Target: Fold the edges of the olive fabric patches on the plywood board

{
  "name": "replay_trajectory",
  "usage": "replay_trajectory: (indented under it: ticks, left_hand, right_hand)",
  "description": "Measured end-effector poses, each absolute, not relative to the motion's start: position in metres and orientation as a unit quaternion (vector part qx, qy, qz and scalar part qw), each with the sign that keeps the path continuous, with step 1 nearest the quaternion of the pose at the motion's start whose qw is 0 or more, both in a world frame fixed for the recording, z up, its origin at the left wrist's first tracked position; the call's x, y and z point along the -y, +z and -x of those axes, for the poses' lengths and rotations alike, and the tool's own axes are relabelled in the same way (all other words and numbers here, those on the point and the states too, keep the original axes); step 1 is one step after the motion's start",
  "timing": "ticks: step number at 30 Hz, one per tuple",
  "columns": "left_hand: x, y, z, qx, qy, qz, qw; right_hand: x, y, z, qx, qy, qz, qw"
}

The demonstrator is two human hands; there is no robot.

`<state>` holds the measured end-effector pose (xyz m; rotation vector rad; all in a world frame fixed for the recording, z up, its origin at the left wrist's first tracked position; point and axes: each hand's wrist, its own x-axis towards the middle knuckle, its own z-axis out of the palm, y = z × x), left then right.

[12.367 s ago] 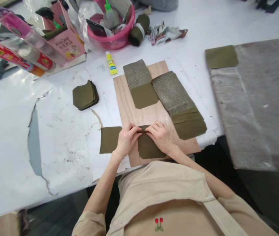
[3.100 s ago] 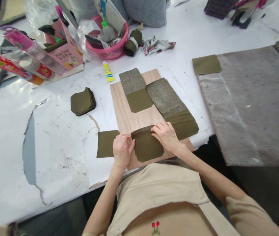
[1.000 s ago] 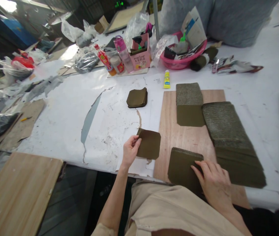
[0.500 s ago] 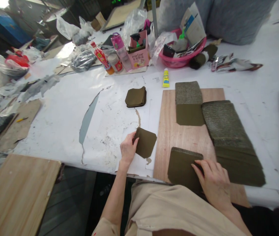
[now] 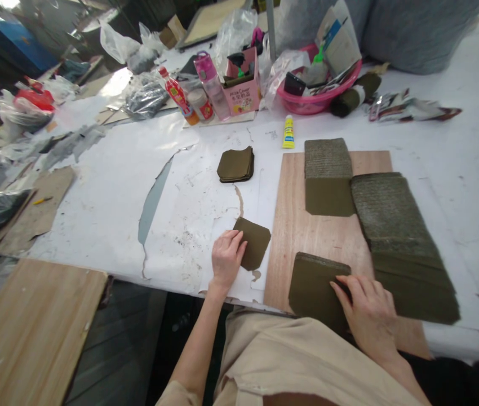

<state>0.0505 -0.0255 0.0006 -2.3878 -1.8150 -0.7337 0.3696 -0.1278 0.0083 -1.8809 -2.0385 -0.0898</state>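
White paper covers the table [image 5: 108,186], torn open on my left; clear bags and scraps lie along its far left, and a bare wood panel [image 5: 32,332] sits lower down. The pink basket [image 5: 322,101] holds a dark phone [image 5: 294,83], a green-tipped bottle [image 5: 318,70] and papers; the pink box [image 5: 242,96] beside it holds dark items. My left hand [image 5: 226,259] pinches the small olive piece [image 5: 255,243] by its edge, thumb and fingers close together; my right hand [image 5: 368,310], thumb and fingertips slightly apart, touches the larger olive piece [image 5: 313,287] on the plywood board [image 5: 328,239].
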Motion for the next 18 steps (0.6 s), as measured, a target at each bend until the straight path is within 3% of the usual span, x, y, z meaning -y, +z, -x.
replay_trajectory:
  ticks: [4,11,18]
  left_hand:
    - [0.029,-0.008,-0.056,0.565,-0.18,0.805,0.006]
    - [0.034,-0.013,-0.06,0.585,-0.198,0.786,-0.017]
    - [0.036,0.009,-0.068,0.586,-0.221,0.779,0.017]
  right_hand:
    - [0.122,0.009,-0.373,0.736,-0.006,0.649,0.191]
    - [0.114,0.021,-0.375,0.722,0.085,0.658,0.194]
    - [0.108,0.03,-0.372,0.718,0.06,0.661,0.211]
